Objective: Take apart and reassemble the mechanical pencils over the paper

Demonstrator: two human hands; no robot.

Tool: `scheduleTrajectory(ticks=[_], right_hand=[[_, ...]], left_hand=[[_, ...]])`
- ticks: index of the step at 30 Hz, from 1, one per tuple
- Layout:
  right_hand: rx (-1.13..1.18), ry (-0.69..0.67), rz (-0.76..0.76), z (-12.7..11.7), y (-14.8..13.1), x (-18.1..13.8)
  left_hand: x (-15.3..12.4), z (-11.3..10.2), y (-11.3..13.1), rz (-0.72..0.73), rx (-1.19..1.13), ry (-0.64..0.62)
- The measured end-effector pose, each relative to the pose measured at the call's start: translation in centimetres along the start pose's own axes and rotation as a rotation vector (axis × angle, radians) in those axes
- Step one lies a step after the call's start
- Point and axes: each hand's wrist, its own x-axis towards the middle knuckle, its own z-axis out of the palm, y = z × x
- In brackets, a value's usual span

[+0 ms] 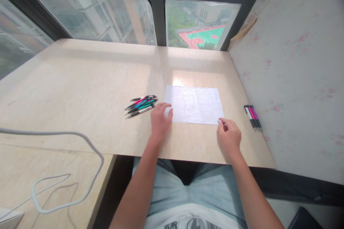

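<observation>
A white sheet of paper (pixel 194 104) lies flat on the light wooden desk (pixel 88 89) in front of me. My left hand (pixel 160 119) rests at the sheet's near left corner, fingers loosely spread, thumb touching the paper's edge. My right hand (pixel 228 136) sits at the near right corner with its fingers curled, fingertips pinching or touching that corner. A pile of several coloured pens (pixel 141 106) lies just left of my left hand. A second small bunch of pens (pixel 253 116) lies to the right of the paper, near the wall.
A white cable (pixel 80 139) loops over the desk's left front onto a lower side table (pixel 53 200). Windows run along the back edge. A pale flowered wall (pixel 295 78) closes the right side. My legs sit under the desk's front edge.
</observation>
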Motion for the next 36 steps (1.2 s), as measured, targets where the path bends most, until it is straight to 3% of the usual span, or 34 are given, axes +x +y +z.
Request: scheduleTrajectory(ticks=[5, 9, 25, 28, 30, 33, 36], right_hand=[[0.162, 0.063, 0.084, -0.4, -0.1, 0.0], [0.235, 0.086, 0.165, -0.6, -0.5, -0.1], [0.311, 0.109, 0.171, -0.2, 0.1, -0.2], [0.323, 0.12, 0.171, -0.1, 0.3, -0.2], [0.34, 0.149, 0.153, 0.0, 0.4, -0.3], [0.408, 0.172, 0.098, 0.3, -0.1, -0.6], [0.525, 0.097, -0.023, 0.9, -1.8, -0.6]], left_hand=[[-0.6, -4.9, -4.2, -0.079, 0.351, 0.043], [-1.2, -6.8, -6.2, -0.029, 0.509, -0.018], [-0.2, -6.8, -5.6, 0.073, 0.573, -0.272], [-0.1, -6.3, -4.7, 0.05, 0.401, -0.211], [-0.1, -5.7, -3.5, -0.027, 0.148, -0.126], [-0.3, -4.2, -0.6, -0.235, -0.479, -0.053], [-0.5, -1.9, 2.6, -0.459, -1.03, -0.109]])
